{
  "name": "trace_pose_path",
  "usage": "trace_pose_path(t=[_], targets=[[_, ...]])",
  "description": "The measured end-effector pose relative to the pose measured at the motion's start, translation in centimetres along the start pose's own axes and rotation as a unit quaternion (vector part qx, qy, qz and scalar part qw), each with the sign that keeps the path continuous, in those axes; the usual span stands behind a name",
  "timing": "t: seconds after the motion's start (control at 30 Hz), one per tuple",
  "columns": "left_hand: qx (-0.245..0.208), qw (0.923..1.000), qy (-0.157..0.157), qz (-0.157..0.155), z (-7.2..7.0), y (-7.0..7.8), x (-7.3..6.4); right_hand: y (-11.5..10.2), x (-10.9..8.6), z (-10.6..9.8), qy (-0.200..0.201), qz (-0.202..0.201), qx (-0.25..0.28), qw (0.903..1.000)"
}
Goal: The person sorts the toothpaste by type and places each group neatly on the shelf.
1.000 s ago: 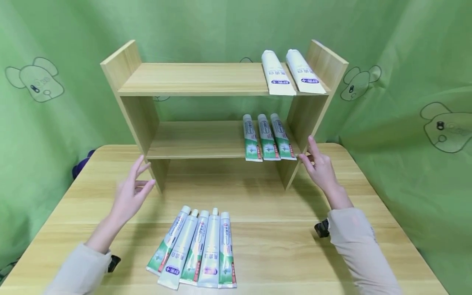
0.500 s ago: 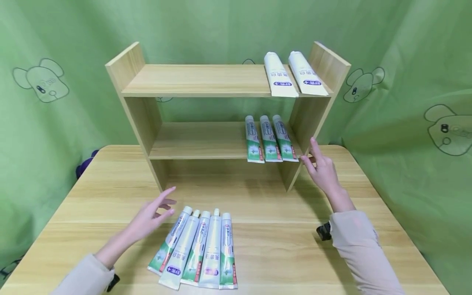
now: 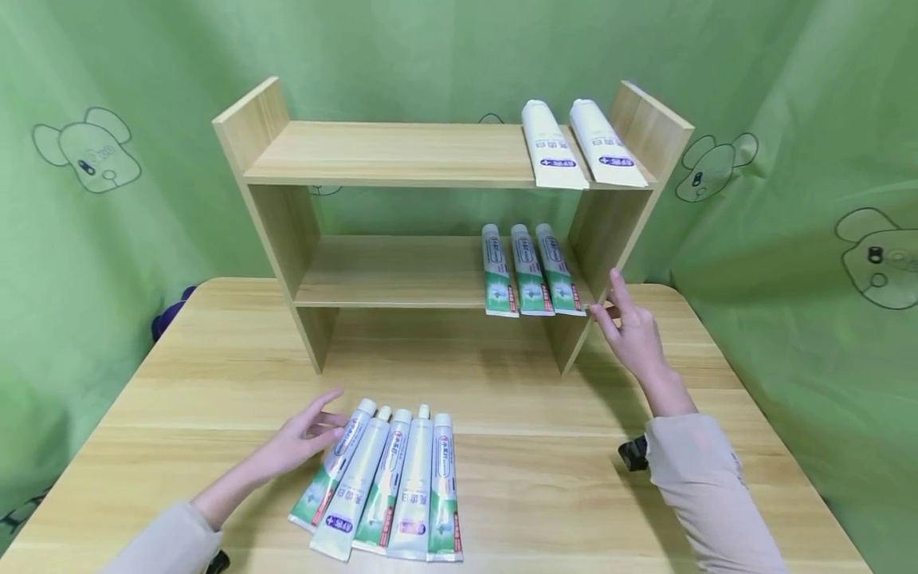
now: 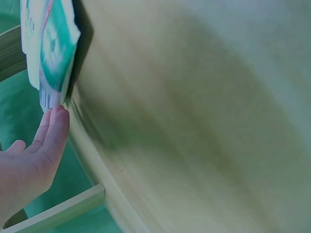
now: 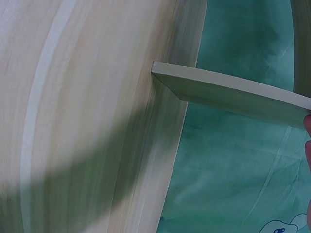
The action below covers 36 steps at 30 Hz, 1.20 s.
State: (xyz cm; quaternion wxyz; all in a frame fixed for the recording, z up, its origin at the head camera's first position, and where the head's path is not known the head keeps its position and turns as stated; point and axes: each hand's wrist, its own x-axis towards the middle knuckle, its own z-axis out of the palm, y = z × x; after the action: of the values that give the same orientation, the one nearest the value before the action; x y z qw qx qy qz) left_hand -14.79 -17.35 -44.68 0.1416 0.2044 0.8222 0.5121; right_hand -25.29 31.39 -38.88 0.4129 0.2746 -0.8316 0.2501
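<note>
Over the upper end of the leftmost green-and-white toothpaste tube [image 3: 331, 472] reaches my left hand [image 3: 304, 437], fingers loosely extended. Its fingertips meet the capped end of that toothpaste tube [image 4: 57, 53] in the left wrist view. Several tubes lie fanned on the table, green-and-white ones alternating with white toothpaste tubes [image 3: 353, 486]. My right hand [image 3: 634, 335] rests at the right side panel of the wooden shelf [image 3: 402, 307], index finger pointing up and thumb by the panel's front edge. In the right wrist view only its fingertips [image 5: 308, 125] show, beside the panel [image 5: 233, 87].
Two white toothpaste tubes [image 3: 555, 147] lie at the right of the top board. Three green-and-white tubes [image 3: 531, 275] lie at the right of the middle board. A green curtain [image 3: 402, 56] hangs behind the wooden table [image 3: 531, 478].
My left hand has come down from beside the shelf's left panel to the leftmost tube on the table. My right hand stays at the right panel. The head view has shifted slightly.
</note>
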Motion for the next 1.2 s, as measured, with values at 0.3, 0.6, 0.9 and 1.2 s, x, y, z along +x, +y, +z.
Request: trace_pose_path(t=[0.3, 0.6, 0.9, 1.2], targets=[[-0.028, 0.999, -0.009, -0.034, 0.3, -0.4, -0.2, -0.1, 0.0, 0.0, 0.008, 0.002, 0.01, 0.9999], [0.03, 0.9988, -0.003, -0.038, 1.5, -0.4, 0.0, -0.3, 0.1, -0.1, 0.007, 0.01, 0.024, 0.9996], [0.037, 0.9939, 0.023, -0.101, 2.4, -0.1, -0.2, -0.2, 0.3, 0.1, 0.01, 0.003, 0.031, 0.9995], [0.018, 0.9967, 0.007, -0.079, 2.2, -0.3, -0.2, 0.0, 0.0, 0.1, 0.013, 0.007, 0.034, 0.9993]])
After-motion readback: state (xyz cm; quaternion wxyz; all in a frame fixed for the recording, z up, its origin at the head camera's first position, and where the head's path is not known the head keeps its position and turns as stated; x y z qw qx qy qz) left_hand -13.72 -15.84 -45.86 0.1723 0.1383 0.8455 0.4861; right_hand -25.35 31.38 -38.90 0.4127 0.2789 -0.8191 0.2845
